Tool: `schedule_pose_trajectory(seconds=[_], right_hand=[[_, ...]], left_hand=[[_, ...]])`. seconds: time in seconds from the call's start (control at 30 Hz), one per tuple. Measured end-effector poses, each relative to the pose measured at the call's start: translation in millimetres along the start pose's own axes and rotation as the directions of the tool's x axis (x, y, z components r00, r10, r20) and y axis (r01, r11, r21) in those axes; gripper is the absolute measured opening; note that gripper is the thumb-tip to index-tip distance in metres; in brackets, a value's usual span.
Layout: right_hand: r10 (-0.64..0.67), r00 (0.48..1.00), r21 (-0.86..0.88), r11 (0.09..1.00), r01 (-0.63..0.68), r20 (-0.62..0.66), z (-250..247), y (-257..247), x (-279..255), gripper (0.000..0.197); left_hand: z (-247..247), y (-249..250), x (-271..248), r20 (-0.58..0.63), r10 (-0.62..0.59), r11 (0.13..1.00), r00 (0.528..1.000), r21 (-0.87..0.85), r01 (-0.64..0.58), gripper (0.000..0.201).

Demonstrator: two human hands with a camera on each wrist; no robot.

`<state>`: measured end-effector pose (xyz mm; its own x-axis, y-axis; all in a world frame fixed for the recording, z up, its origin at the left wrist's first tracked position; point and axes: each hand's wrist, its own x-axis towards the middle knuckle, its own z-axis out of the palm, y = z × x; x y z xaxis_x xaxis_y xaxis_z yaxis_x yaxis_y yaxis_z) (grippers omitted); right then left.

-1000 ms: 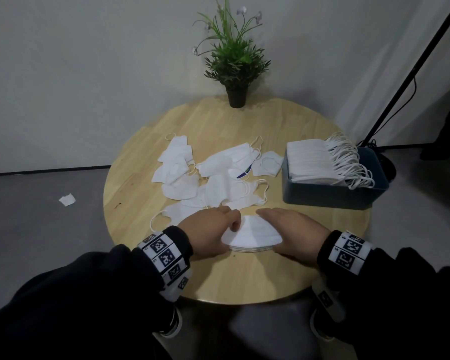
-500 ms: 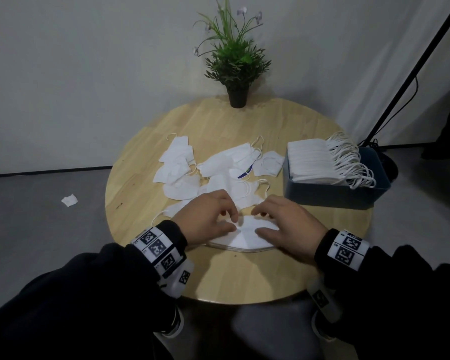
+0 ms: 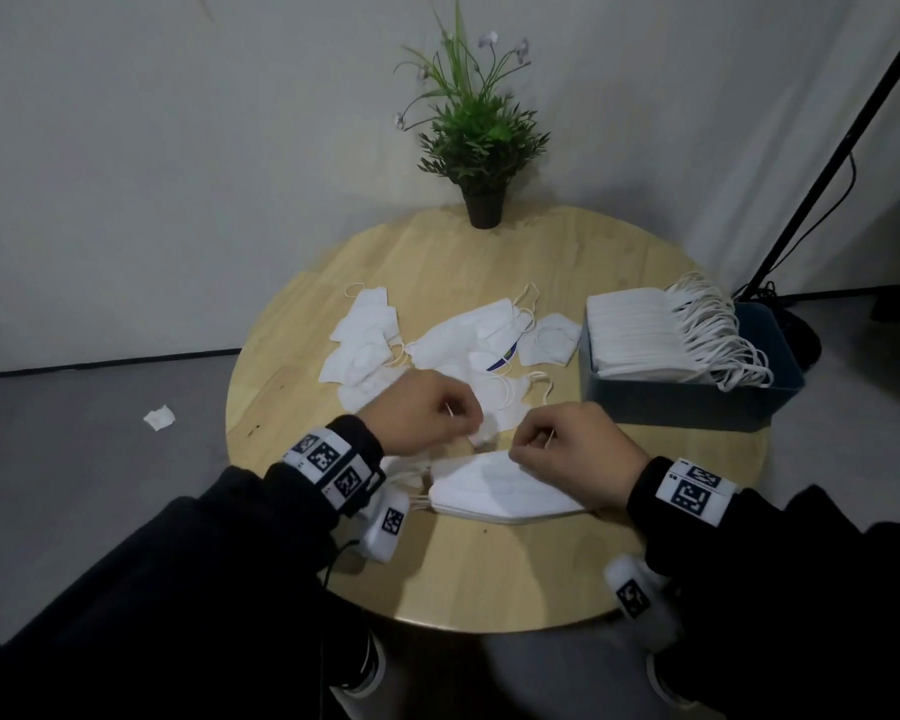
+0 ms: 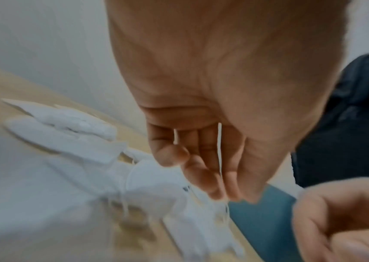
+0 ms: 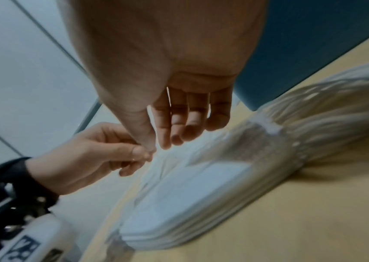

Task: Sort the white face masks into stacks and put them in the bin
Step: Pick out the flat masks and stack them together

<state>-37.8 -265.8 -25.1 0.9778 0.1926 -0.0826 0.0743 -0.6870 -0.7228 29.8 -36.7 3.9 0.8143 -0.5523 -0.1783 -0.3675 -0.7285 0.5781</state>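
Note:
A neat stack of white masks [image 3: 494, 493] [image 5: 190, 203] lies at the table's front centre. Just beyond it my left hand [image 3: 471, 426] [image 4: 201, 168] and right hand [image 3: 520, 449] [image 5: 158, 141] are raised close together, fingers curled. Between them they hold one small white mask [image 3: 481, 433], and a thin ear loop [image 4: 219, 150] runs across each hand. Several loose masks [image 3: 437, 350] are scattered mid-table. The dark blue bin [image 3: 692, 402] at the right holds a tall stack of masks [image 3: 640, 330].
A potted plant [image 3: 481, 148] stands at the table's [image 3: 489, 579] far edge. A black stand pole [image 3: 827, 174] rises behind the bin. A scrap of white paper [image 3: 159, 418] lies on the floor to the left.
Both hands have left the sides of the front stack, risen and moved a little farther away. Their fingers have curled round a loose mask's ear loops.

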Motion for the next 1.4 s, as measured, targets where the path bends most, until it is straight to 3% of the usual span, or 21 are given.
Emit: schedule_pose_trajectory(seconds=[0.1, 0.17, 0.3, 0.47, 0.53, 0.63, 0.7, 0.87, 1.0, 1.07, 1.13, 1.23, 1.27, 1.33, 1.4], right_hand=[[0.049, 0.996, 0.233, 0.972, -0.031, -0.072, -0.2, -4.5, 11.1, 0.012], [0.079, 0.991, 0.321, 0.946, -0.040, -0.108, -1.0, -6.1, 19.8, 0.012], [0.085, 0.985, 0.311, 0.950, -0.036, -0.148, -4.1, -8.8, 35.2, 0.014], [0.065, 0.988, 0.236, 0.971, -0.031, -0.138, -9.8, -9.0, 40.7, 0.011], [0.048, 0.992, 0.208, 0.978, -0.022, -0.120, -13.0, -9.9, 40.7, 0.012], [0.042, 0.994, 0.181, 0.983, -0.023, -0.101, -15.3, -9.9, 41.4, 0.011], [0.052, 0.995, 0.180, 0.983, -0.036, -0.088, -16.8, -10.2, 41.2, 0.009], [0.069, 0.993, 0.143, 0.988, -0.055, -0.094, -23.1, -13.9, 39.6, 0.012], [0.109, 0.991, 0.151, 0.984, -0.096, -0.077, -21.1, -12.4, 39.8, 0.003], [0.155, 0.985, 0.242, 0.961, -0.133, -0.074, -21.0, -11.5, 39.9, 0.025], [0.199, 0.975, 0.404, 0.903, -0.144, -0.096, -23.6, -12.9, 41.4, 0.052], [0.250, 0.956, 0.636, 0.766, -0.097, -0.156, -31.3, -23.2, 44.3, 0.073], [0.258, 0.950, 0.678, 0.731, -0.075, -0.174, -34.0, -26.2, 46.2, 0.073], [0.250, 0.944, 0.699, 0.715, -0.028, -0.217, -41.6, -33.3, 46.3, 0.051], [0.277, 0.916, 0.677, 0.736, -0.008, -0.291, -49.6, -36.4, 44.0, 0.025]], left_hand=[[-20.2, -11.0, 31.1, -0.208, -0.094, 0.996, 0.974, -0.017, 0.092, 0.010], [-30.9, -18.6, 62.2, -0.242, -0.140, 0.987, 0.960, 0.041, 0.155, 0.021], [-40.1, -26.8, 131.4, -0.211, -0.228, 0.940, 0.951, 0.208, 0.271, 0.049], [-15.8, -24.2, 180.4, -0.062, -0.334, 0.854, 0.941, 0.402, 0.330, 0.098], [-12.4, -18.1, 190.5, -0.055, -0.374, 0.835, 0.926, 0.415, 0.362, 0.090], [-15.9, -4.3, 197.4, -0.002, -0.434, 0.835, 0.901, 0.375, 0.403, 0.044], [-19.2, 0.6, 197.9, -0.002, -0.435, 0.821, 0.900, 0.411, 0.397, 0.031], [-46.1, 5.9, 182.7, -0.055, -0.379, 0.869, 0.924, 0.322, 0.376, 0.040], [-83.8, 26.9, 162.1, -0.235, -0.260, 0.935, 0.937, 0.182, 0.305, 0.039], [-102.1, 38.6, 155.7, -0.264, -0.179, 0.975, 0.948, 0.083, 0.208, 0.034], [-114.1, 52.2, 147.7, -0.202, -0.114, 0.992, 0.973, -0.079, 0.100, 0.033], [-113.6, 79.8, 129.8, -0.098, 0.024, 0.972, 0.995, -0.231, -0.046, 0.021], [-110.8, 88.1, 126.3, -0.066, 0.059, 0.961, 0.996, -0.267, -0.075, 0.025], [-102.6, 99.2, 120.5, 0.005, 0.152, 0.933, 0.988, -0.332, -0.142, 0.030], [-92.7, 103.5, 122.0, 0.022, 0.226, 0.873, 0.974, -0.449, -0.192, 0.017]])
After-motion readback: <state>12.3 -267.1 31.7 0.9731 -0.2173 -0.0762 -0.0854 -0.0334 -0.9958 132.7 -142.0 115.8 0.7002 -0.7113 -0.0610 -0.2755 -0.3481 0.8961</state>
